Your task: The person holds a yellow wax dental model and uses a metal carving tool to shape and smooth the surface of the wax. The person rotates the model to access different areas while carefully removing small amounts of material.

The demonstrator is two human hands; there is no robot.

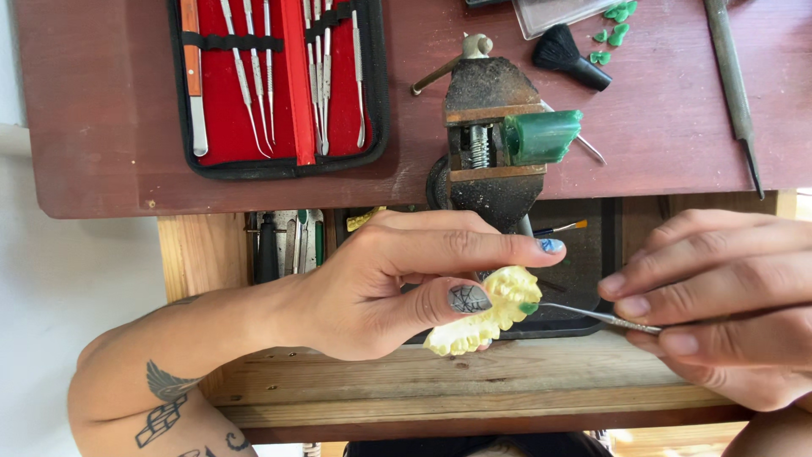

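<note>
Head view: looks steeply down, close above the bench vise (495,144).
Facing: toward the tabletop (101,127) beyond it.

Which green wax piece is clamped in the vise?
The large green wax block, gripped in the rusty vise. The small green pieces lie loose on the table's far right.

Two bare hands are seen from above. The tattooed left forearm is extended from the lower left, and the left hand (389,283) is curled, thumb pressed against fingers in a pinch. The right hand (719,305) is entered from the right, fingertips gathered tightly together.
</note>
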